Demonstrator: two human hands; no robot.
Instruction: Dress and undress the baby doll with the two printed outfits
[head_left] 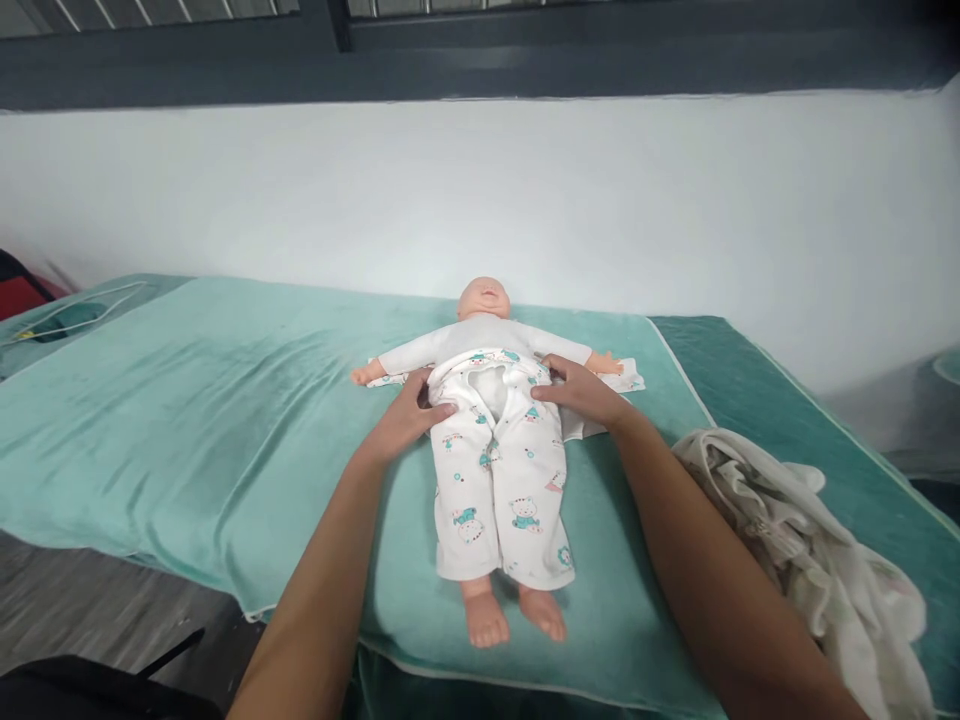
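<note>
A baby doll [486, 302] lies on its back on the green cover, arms spread and head toward the wall. It wears a white long-sleeved top [474, 337] and white printed baby trousers [466, 470] with an opening at the crotch. At the trousers' waist, on the left side, my left hand [409, 415] grips the cloth, thumb on top and fingers round the side. My right hand [589, 393] grips the other side in the same way; its fingertips are partly hidden. A printed cloth garment [628, 376] lies spread beneath the doll's arms and back.
The bed has a light green cover [187, 400] over a darker green one [750, 390]. A crumpled cream cloth [810, 560] lies at the right. Behind the bed stands a white wall [480, 190]. A black object [97, 690] is at the lower left, by the grey floor [75, 600].
</note>
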